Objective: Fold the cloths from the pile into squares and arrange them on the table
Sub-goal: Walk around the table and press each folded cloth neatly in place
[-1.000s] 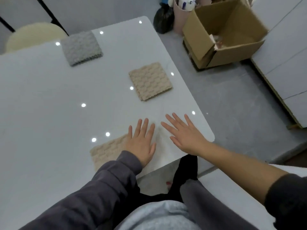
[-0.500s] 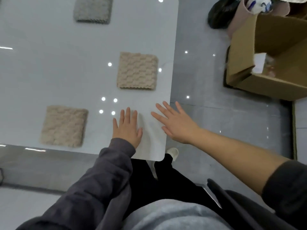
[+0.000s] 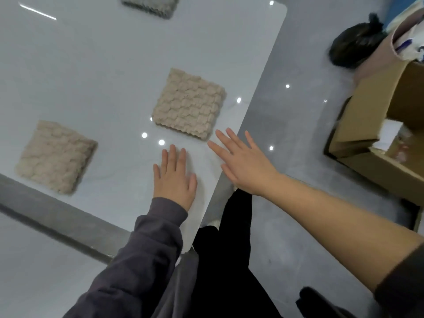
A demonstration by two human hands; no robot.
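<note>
Palm down, left hand (image 3: 174, 180) rests on table (image 3: 91, 76) (right hand (image 3: 243, 164) spread, empty).

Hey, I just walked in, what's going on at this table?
A person is arranging folded cloths on the white table. Three squares lie apart: the right beige cloth, the left beige cloth and the grey cloth, cut off at the top. Neither hand holds anything: the left hand lies flat on the table, and the right hand is spread open by its edge, close to the right beige cloth. No unfolded pile is in view.
</note>
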